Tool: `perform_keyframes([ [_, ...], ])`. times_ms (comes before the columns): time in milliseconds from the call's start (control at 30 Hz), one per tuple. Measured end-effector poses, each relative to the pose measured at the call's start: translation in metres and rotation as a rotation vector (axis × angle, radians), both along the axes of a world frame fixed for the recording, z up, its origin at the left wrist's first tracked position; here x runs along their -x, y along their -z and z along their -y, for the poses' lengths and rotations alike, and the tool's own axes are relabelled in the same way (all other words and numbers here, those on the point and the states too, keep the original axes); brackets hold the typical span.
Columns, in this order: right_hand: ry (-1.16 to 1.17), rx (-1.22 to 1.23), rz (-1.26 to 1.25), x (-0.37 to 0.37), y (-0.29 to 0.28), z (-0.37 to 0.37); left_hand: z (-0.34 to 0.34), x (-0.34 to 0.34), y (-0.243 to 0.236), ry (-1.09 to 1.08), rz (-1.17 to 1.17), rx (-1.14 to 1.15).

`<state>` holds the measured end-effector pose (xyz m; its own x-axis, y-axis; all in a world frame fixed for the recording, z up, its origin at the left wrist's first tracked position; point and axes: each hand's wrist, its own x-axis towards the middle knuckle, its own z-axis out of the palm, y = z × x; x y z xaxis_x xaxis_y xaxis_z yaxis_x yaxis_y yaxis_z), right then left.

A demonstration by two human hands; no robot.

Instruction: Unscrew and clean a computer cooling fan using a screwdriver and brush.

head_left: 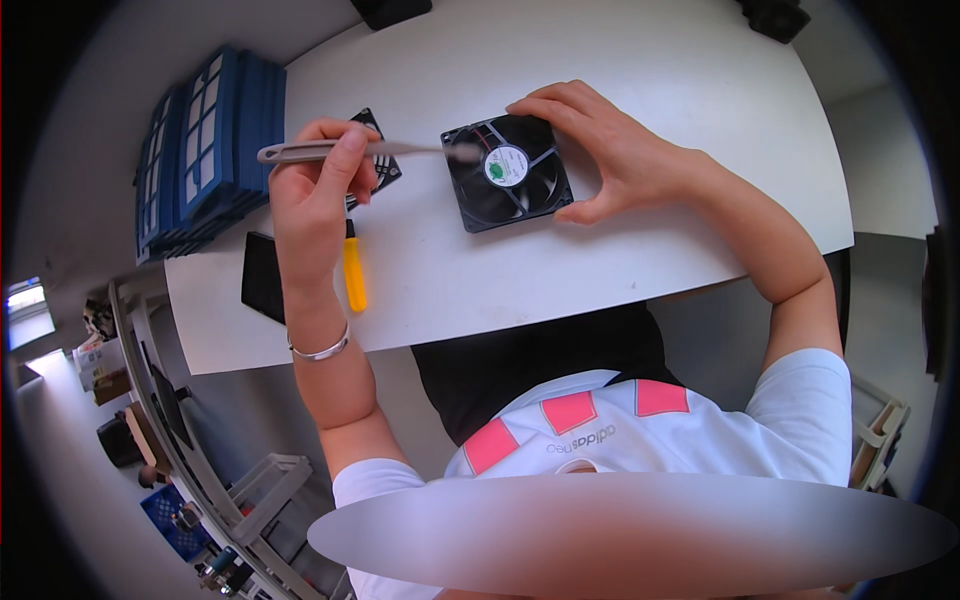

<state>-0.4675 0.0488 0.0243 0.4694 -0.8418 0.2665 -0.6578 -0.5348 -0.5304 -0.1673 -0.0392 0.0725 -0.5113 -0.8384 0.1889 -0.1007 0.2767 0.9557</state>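
A square black cooling fan [548,166] with a round white label at its hub rests on the white table [640,262]. My right hand [620,150] grips it from the right, fingers at the upper corner and thumb at the lower one. Closed around the grey handle of a brush [290,152], my left hand [325,195] holds its blurred tip over the fan's left side, near the hub. Partly hidden behind that hand is a black framed part [386,168] with a silvery grille. A yellow-handled tool [354,272] lies below it.
Beside my left forearm lies a flat black object [262,275]. Stacked blue bins [212,140] stand at the table's left edge. Dark objects sit at the far edge [392,10] and the far right corner [775,18]. A shelf rack [185,430] with assorted items is at lower left.
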Motion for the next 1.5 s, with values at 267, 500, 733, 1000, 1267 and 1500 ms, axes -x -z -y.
perform_keyframes([
  [267, -0.001, 0.012, 0.006, 0.001, -0.001, 0.000, 0.002, 0.004, 0.009, -0.158, 0.066, 0.265],
  [500, -0.009, -0.005, 0.022, -0.001, -0.001, 0.000, 0.000, 0.007, 0.005, -0.176, -0.066, 0.174],
  [733, -0.007, -0.041, 0.007, 0.001, 0.003, 0.002, 0.003, 0.002, 0.008, -0.098, 0.001, 0.165],
  [1000, -0.004, -0.057, -0.010, 0.002, 0.002, 0.002, 0.007, 0.001, 0.011, -0.194, -0.043, 0.061],
  [1267, 0.005, -0.067, -0.017, 0.002, 0.001, 0.001, 0.016, 0.010, 0.021, -0.324, -0.118, -0.022],
  [1500, 0.003, -0.056, -0.011, 0.002, 0.001, 0.001, 0.024, 0.003, 0.024, -0.271, -0.149, -0.148],
])
